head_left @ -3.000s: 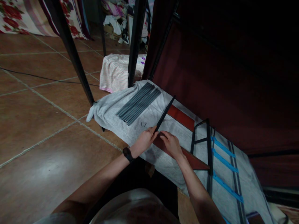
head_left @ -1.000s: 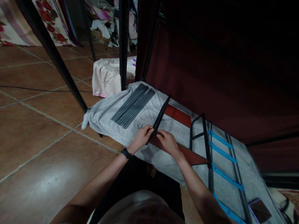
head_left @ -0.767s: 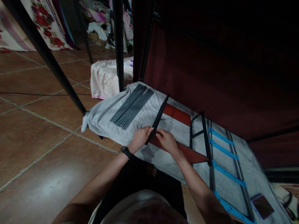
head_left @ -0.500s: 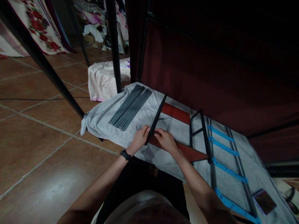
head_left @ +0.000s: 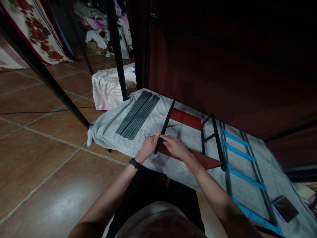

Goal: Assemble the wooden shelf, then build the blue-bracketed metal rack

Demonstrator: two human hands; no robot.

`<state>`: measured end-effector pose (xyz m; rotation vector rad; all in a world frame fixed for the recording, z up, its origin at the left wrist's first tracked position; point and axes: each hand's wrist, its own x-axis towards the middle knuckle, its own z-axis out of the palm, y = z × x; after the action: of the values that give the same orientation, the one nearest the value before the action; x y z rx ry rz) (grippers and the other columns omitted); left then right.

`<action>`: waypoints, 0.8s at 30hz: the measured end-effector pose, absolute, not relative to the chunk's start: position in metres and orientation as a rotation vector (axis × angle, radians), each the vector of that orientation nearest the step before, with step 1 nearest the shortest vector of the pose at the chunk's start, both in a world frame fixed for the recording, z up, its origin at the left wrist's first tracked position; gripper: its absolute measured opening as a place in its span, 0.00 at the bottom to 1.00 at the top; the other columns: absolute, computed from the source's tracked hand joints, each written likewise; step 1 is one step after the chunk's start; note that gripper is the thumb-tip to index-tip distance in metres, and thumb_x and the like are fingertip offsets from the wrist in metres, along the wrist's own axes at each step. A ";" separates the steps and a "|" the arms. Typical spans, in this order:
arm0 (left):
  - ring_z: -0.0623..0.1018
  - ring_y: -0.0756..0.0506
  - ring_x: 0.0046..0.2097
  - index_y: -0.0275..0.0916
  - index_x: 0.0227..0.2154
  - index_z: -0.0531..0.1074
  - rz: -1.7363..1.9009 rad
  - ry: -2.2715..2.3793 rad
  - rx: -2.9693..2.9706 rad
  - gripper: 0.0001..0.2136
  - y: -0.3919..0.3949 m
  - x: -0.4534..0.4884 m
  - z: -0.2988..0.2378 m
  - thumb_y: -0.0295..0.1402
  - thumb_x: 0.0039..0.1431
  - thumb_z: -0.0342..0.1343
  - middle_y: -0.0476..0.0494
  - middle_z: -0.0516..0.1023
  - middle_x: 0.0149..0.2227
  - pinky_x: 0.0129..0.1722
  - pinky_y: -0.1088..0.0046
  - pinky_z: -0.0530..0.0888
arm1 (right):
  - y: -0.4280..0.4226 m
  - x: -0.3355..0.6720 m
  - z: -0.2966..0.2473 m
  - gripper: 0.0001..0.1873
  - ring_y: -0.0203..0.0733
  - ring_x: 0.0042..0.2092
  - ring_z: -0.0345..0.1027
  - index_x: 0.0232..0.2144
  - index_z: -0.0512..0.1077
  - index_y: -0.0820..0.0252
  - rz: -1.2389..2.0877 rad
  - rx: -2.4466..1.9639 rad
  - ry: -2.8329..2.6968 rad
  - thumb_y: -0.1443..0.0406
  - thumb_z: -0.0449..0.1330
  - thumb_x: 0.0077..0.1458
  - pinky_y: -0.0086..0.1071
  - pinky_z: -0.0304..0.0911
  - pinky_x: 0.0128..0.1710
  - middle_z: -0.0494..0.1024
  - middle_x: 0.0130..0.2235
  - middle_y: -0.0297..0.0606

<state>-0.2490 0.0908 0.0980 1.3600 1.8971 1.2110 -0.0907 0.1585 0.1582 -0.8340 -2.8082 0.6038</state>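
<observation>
My left hand is closed around the near part of a black metal side frame, thumb lying along it. My right hand meets it from the other side, its fingertips pinched against the bar beside my left thumb. Whatever is between those fingertips is too small to make out. Two red-brown panels, a far one and a near one, run from this frame towards a second black frame on the right. Several small dark screws lie left of my left hand.
Grey rods lie bundled on the grey cloth. On the right are dark rails with blue crosspieces and a phone. Black posts rise at the left, and a dark red curtain hangs behind.
My right hand's fingers have shifted up and left, onto the bar near my left thumb. The left hand keeps its grip. The view has shifted slightly.
</observation>
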 end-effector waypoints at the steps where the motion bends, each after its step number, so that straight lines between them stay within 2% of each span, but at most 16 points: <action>1: 0.71 0.46 0.26 0.40 0.18 0.64 1.224 1.878 1.344 0.30 0.091 -0.249 0.098 0.54 0.68 0.34 0.45 0.70 0.20 0.29 0.70 0.63 | 0.160 -0.091 0.160 0.25 0.44 0.53 0.74 0.62 0.66 0.47 0.599 -0.827 -2.832 0.67 0.52 0.65 0.36 0.67 0.53 0.78 0.54 0.36; 6: 0.70 0.47 0.26 0.40 0.21 0.64 1.281 1.805 1.275 0.28 0.086 -0.253 0.099 0.54 0.67 0.37 0.47 0.69 0.21 0.28 0.70 0.64 | 0.163 -0.094 0.167 0.25 0.44 0.54 0.73 0.63 0.64 0.49 0.611 -0.805 -2.924 0.67 0.52 0.65 0.36 0.65 0.54 0.77 0.56 0.37; 10: 0.69 0.48 0.26 0.40 0.29 0.66 1.402 1.701 1.227 0.18 0.078 -0.256 0.094 0.49 0.65 0.47 0.51 0.68 0.23 0.28 0.73 0.65 | 0.163 -0.094 0.169 0.24 0.44 0.54 0.73 0.63 0.64 0.49 0.608 -0.817 -2.939 0.66 0.51 0.66 0.35 0.65 0.53 0.79 0.54 0.38; 13: 0.69 0.49 0.27 0.41 0.32 0.67 1.456 1.645 1.282 0.12 0.076 -0.254 0.090 0.44 0.64 0.49 0.52 0.67 0.25 0.29 0.73 0.65 | 0.162 -0.093 0.169 0.23 0.44 0.52 0.74 0.62 0.65 0.49 0.603 -0.802 -2.935 0.65 0.50 0.66 0.35 0.66 0.51 0.80 0.52 0.38; 20: 0.70 0.47 0.28 0.42 0.25 0.64 1.210 1.874 1.472 0.17 0.076 -0.256 0.097 0.43 0.68 0.43 0.50 0.68 0.23 0.31 0.72 0.63 | 0.164 -0.093 0.168 0.24 0.43 0.53 0.74 0.63 0.64 0.49 0.616 -0.818 -2.932 0.66 0.51 0.66 0.34 0.65 0.52 0.79 0.54 0.37; 24: 0.72 0.47 0.28 0.41 0.28 0.66 1.284 1.932 1.420 0.16 0.076 -0.259 0.098 0.45 0.67 0.46 0.50 0.70 0.24 0.31 0.71 0.64 | 0.165 -0.093 0.168 0.25 0.44 0.54 0.74 0.64 0.64 0.49 0.602 -0.841 -2.929 0.65 0.51 0.66 0.35 0.65 0.54 0.78 0.55 0.38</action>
<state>-0.2587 0.0763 0.0981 1.4195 1.9323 1.2844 -0.0929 0.1646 0.1676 -0.8406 -2.9294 0.6017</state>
